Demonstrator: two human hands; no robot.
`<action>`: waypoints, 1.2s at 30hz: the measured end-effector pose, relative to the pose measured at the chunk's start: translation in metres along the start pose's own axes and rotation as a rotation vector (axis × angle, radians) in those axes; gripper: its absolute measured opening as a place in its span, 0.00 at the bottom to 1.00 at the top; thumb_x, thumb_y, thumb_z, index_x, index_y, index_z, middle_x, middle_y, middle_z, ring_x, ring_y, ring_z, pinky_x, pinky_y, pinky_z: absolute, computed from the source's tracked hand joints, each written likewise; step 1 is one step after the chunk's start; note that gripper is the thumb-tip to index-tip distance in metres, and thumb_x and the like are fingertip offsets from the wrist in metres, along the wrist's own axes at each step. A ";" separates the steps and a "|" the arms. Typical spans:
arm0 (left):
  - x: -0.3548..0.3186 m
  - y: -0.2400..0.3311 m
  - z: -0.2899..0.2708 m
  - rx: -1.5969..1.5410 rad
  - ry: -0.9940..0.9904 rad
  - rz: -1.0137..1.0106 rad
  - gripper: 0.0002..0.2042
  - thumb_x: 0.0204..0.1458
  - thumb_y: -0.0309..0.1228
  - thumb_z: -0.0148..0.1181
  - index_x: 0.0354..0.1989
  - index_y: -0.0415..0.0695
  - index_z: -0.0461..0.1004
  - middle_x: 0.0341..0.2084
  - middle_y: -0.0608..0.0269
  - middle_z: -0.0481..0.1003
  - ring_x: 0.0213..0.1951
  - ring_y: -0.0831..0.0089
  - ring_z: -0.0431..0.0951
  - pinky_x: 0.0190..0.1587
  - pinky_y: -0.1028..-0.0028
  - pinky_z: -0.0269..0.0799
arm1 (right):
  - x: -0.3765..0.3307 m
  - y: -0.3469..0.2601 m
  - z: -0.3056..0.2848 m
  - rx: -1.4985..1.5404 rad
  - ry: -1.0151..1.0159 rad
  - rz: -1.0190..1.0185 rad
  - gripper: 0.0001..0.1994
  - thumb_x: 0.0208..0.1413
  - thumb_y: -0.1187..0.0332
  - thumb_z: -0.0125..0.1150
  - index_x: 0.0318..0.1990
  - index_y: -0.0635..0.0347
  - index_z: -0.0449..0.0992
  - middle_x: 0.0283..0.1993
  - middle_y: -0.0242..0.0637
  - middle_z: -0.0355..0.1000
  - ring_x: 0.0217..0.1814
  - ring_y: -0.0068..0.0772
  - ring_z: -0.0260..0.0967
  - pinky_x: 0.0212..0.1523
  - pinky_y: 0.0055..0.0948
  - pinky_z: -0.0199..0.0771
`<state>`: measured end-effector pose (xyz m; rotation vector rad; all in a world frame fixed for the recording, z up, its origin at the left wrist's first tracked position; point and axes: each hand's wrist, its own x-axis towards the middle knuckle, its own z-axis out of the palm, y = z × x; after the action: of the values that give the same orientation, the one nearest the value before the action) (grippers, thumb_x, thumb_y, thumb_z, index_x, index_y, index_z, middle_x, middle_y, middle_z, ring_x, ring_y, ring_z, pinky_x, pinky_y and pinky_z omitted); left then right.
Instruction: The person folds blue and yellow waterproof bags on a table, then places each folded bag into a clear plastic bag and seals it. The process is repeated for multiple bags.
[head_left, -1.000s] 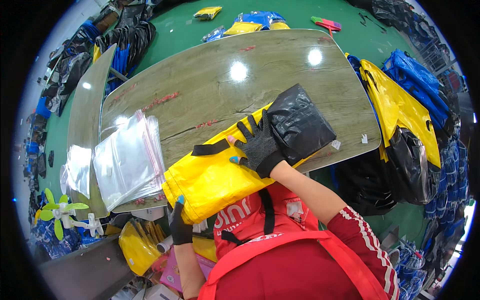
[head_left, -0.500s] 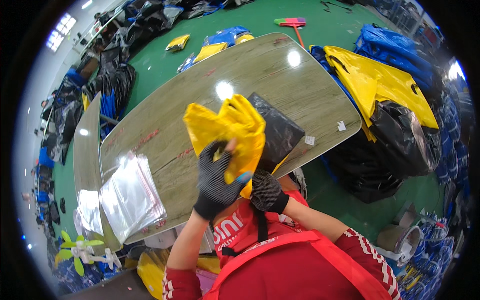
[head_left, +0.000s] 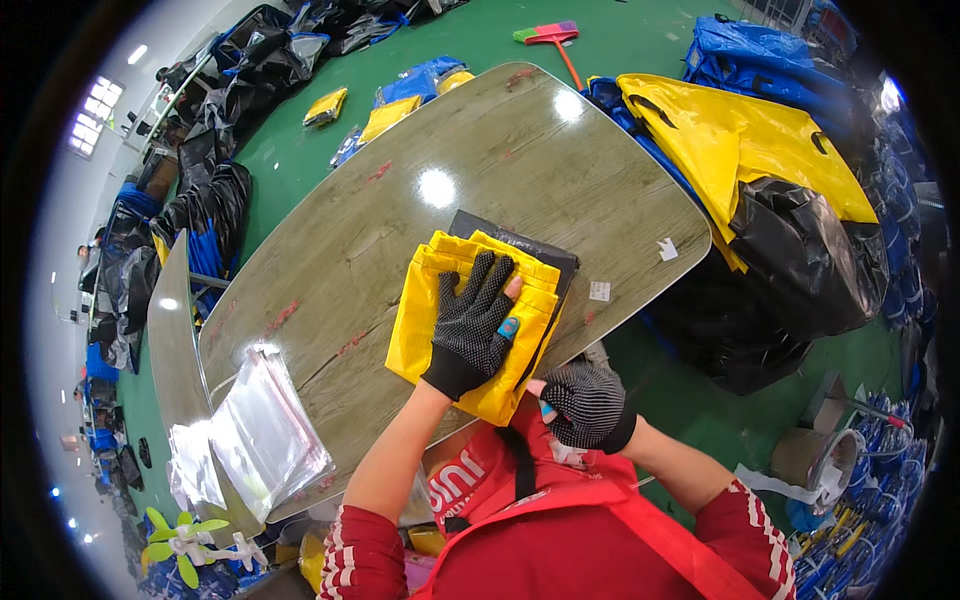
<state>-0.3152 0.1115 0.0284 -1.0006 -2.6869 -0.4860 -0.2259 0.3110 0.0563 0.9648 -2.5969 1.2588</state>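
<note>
Yellow folded bag (head_left: 445, 300) lies flat on the wood-grain table (head_left: 400, 180), w/ the left hand (head_left: 472, 330) in a black dotted glove pressed palm-down on it, fingers spread, not pinching anything. Bag's long axis runs from the near table edge up-left, away from the person; a black flat piece (head_left: 535, 248) pokes out under its far right corner. Right hand (head_left: 585, 402), same kind of glove, sits just off the near edge, right of the bag's near corner, fingers curled loosely, holding nothing that shows. So left hand is on the bag, right is close beside but apart. Further out: stack of clear plastic sleeves (head_left: 262, 432) at the near left end of the table, a big yellow bag (head_left: 740, 140) over black sacks (head_left: 800, 250) to the right, green floor (head_left: 480, 40) w/ more bags beyond.
</note>
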 end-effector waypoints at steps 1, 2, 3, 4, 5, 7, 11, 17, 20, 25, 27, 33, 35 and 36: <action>0.002 -0.002 0.003 -0.120 -0.082 -0.089 0.24 0.59 0.38 0.45 0.65 0.46 0.61 0.65 0.52 0.60 0.69 0.52 0.53 0.69 0.48 0.34 | 0.013 0.002 -0.011 -0.067 0.038 -0.101 0.21 0.52 0.64 0.59 0.54 0.61 0.73 0.54 0.52 0.68 0.54 0.53 0.68 0.56 0.47 0.68; 0.000 -0.005 0.002 -0.262 -0.095 -0.154 0.25 0.58 0.38 0.47 0.64 0.46 0.62 0.65 0.51 0.61 0.69 0.51 0.54 0.69 0.47 0.36 | 0.030 0.011 -0.014 -0.178 0.055 -0.274 0.24 0.54 0.61 0.57 0.58 0.60 0.70 0.60 0.53 0.64 0.61 0.55 0.63 0.61 0.49 0.63; 0.005 -0.010 0.003 -0.439 -0.087 -0.158 0.25 0.57 0.39 0.50 0.63 0.46 0.64 0.64 0.50 0.62 0.68 0.51 0.55 0.68 0.45 0.38 | 0.048 0.022 -0.010 -0.292 0.036 -0.198 0.31 0.54 0.54 0.57 0.64 0.60 0.63 0.64 0.54 0.61 0.65 0.57 0.59 0.66 0.52 0.54; 0.003 -0.015 0.000 -0.256 0.107 0.059 0.24 0.55 0.36 0.51 0.62 0.45 0.65 0.63 0.49 0.62 0.68 0.52 0.55 0.68 0.46 0.39 | 0.064 0.040 -0.005 -0.180 0.088 -0.171 0.34 0.54 0.51 0.57 0.65 0.60 0.61 0.64 0.54 0.60 0.66 0.59 0.57 0.68 0.52 0.50; 0.010 -0.026 -0.002 -0.305 -0.057 -0.151 0.23 0.54 0.35 0.52 0.60 0.45 0.67 0.64 0.52 0.61 0.68 0.52 0.55 0.68 0.45 0.38 | 0.078 0.057 0.006 -0.073 0.050 -0.067 0.36 0.53 0.48 0.57 0.66 0.61 0.59 0.64 0.54 0.60 0.67 0.60 0.56 0.70 0.53 0.45; 0.021 -0.047 -0.007 0.001 0.101 -0.039 0.23 0.57 0.34 0.48 0.63 0.46 0.65 0.67 0.54 0.58 0.69 0.53 0.54 0.69 0.49 0.38 | 0.082 0.086 0.023 -0.119 0.243 -0.306 0.40 0.52 0.45 0.57 0.67 0.61 0.56 0.64 0.55 0.61 0.67 0.62 0.55 0.70 0.54 0.44; 0.037 -0.083 -0.001 -0.456 0.010 -0.188 0.21 0.61 0.35 0.46 0.63 0.47 0.64 0.66 0.55 0.60 0.66 0.52 0.58 0.67 0.60 0.51 | 0.058 0.114 0.025 -0.165 -0.073 -0.296 0.50 0.37 0.39 0.67 0.66 0.58 0.57 0.64 0.56 0.58 0.69 0.61 0.52 0.70 0.60 0.39; -0.039 -0.071 0.003 -0.876 -0.221 -0.213 0.29 0.60 0.46 0.51 0.68 0.48 0.57 0.61 0.51 0.65 0.61 0.58 0.66 0.64 0.64 0.57 | 0.026 0.086 -0.015 -0.108 -0.100 -0.343 0.24 0.49 0.61 0.65 0.55 0.51 0.70 0.47 0.47 0.74 0.54 0.55 0.69 0.60 0.56 0.63; -0.091 -0.036 0.002 -1.792 0.202 -0.279 0.38 0.59 0.54 0.50 0.71 0.44 0.49 0.65 0.52 0.60 0.65 0.61 0.61 0.67 0.63 0.51 | 0.026 0.074 -0.011 0.229 0.000 0.027 0.19 0.53 0.61 0.63 0.52 0.56 0.73 0.46 0.43 0.75 0.52 0.47 0.71 0.57 0.47 0.67; -0.119 0.032 0.015 -0.887 0.652 -0.738 0.33 0.58 0.52 0.53 0.63 0.38 0.62 0.55 0.53 0.72 0.55 0.67 0.72 0.58 0.65 0.66 | 0.049 0.072 0.022 1.187 0.077 0.698 0.25 0.56 0.64 0.63 0.61 0.60 0.66 0.56 0.37 0.71 0.56 0.37 0.70 0.55 0.36 0.71; -0.129 0.030 0.005 -0.961 0.581 -0.949 0.30 0.58 0.52 0.54 0.60 0.40 0.66 0.47 0.53 0.77 0.47 0.64 0.77 0.52 0.63 0.71 | 0.056 0.072 0.041 1.219 -0.081 0.814 0.28 0.54 0.67 0.64 0.63 0.60 0.64 0.58 0.38 0.70 0.56 0.38 0.70 0.55 0.36 0.72; -0.260 -0.132 -0.103 0.282 0.401 -0.926 0.10 0.50 0.36 0.57 0.36 0.45 0.76 0.30 0.51 0.76 0.35 0.54 0.76 0.39 0.59 0.71 | 0.055 0.074 0.057 1.321 -0.196 0.851 0.29 0.54 0.69 0.62 0.64 0.63 0.62 0.60 0.44 0.69 0.58 0.43 0.70 0.57 0.40 0.72; -0.331 -0.181 -0.128 0.581 0.627 -1.067 0.09 0.46 0.33 0.60 0.33 0.43 0.75 0.34 0.52 0.76 0.40 0.53 0.75 0.45 0.60 0.69 | 0.050 0.076 0.051 1.338 -0.123 0.962 0.28 0.56 0.65 0.59 0.63 0.65 0.62 0.61 0.48 0.68 0.60 0.48 0.68 0.60 0.46 0.69; -0.357 -0.199 -0.130 0.503 0.530 -1.172 0.09 0.43 0.33 0.62 0.31 0.43 0.74 0.33 0.54 0.75 0.40 0.52 0.74 0.46 0.59 0.69 | 0.048 0.078 0.049 1.394 -0.160 0.943 0.28 0.56 0.65 0.58 0.64 0.65 0.61 0.61 0.49 0.67 0.60 0.49 0.68 0.60 0.47 0.69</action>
<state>-0.1709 -0.2902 -0.0137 0.7949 -2.3904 -0.1629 -0.3004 0.2864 -0.0114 -0.3702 -1.9220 3.4367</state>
